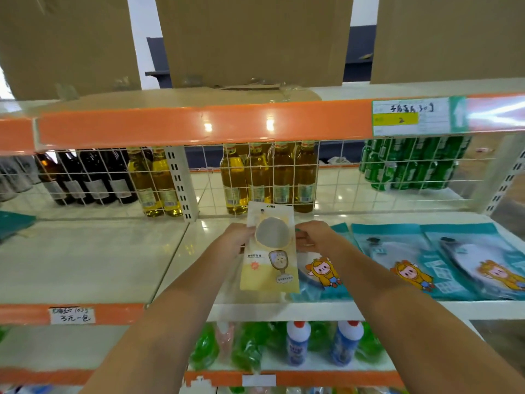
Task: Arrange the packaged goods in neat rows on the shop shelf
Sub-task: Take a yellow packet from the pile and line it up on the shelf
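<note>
A yellow flat packet (270,263) with a round clear window and a cartoon mirror print is held upright over the middle of the white shelf (113,260). My left hand (237,240) grips its left edge and my right hand (312,237) pinches its right edge. To the right, teal packets (412,260) with a cartoon figure lie flat side by side; another teal packet (321,277) lies partly under the yellow one and my right forearm.
A white wire grid (284,177) backs the shelf, with oil bottles (255,177), dark bottles (85,177) and green cans (412,166) behind it. Cardboard boxes (252,38) stand on top. Blue-white bottles (297,345) and green pouches sit on the shelf below.
</note>
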The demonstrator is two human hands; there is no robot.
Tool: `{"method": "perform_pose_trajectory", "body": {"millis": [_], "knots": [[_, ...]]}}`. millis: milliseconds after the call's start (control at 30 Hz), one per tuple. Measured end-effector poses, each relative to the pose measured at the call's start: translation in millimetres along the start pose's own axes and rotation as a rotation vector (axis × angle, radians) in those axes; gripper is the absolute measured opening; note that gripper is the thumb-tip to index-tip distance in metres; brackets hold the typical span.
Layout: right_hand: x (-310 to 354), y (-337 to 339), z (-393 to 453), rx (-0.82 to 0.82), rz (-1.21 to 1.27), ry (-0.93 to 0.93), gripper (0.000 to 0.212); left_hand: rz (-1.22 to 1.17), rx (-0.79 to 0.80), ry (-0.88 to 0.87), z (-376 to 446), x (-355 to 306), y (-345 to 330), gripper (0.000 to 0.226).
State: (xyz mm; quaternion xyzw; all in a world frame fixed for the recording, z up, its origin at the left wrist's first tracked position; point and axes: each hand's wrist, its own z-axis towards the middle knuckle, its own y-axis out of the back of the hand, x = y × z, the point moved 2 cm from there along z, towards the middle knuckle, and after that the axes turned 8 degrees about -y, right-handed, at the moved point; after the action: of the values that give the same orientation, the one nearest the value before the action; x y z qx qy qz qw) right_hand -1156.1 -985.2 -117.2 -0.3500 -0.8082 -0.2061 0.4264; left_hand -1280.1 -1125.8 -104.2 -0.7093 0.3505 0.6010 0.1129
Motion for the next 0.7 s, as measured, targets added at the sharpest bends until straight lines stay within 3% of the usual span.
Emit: {"method": "perform_pose_trajectory", "body": {"millis": [100,300,433,700], "knots": [[7.5,13.1,-1.3,-0.023,-0.022,0.008,0.009,-0.08,-0.032,0.016,5.9,1.7,2.9,0.031],[7.6,29.4,4.7,-0.067,-0.121,0.045,0.023,-0.085,-0.075,0.024,14.5,14.6,12.5,0.03],[4.8,30.4,6.8,-0.084,-0.167,0.061,0.024,0.098,-0.113,0.04,23.3,23.4,25.2,0.016],[3.1,26.8,8.1,-0.097,-0.252,0.077,0.025,0.374,-0.121,0.059,29.7,33.0,28.2,0.021]]}}
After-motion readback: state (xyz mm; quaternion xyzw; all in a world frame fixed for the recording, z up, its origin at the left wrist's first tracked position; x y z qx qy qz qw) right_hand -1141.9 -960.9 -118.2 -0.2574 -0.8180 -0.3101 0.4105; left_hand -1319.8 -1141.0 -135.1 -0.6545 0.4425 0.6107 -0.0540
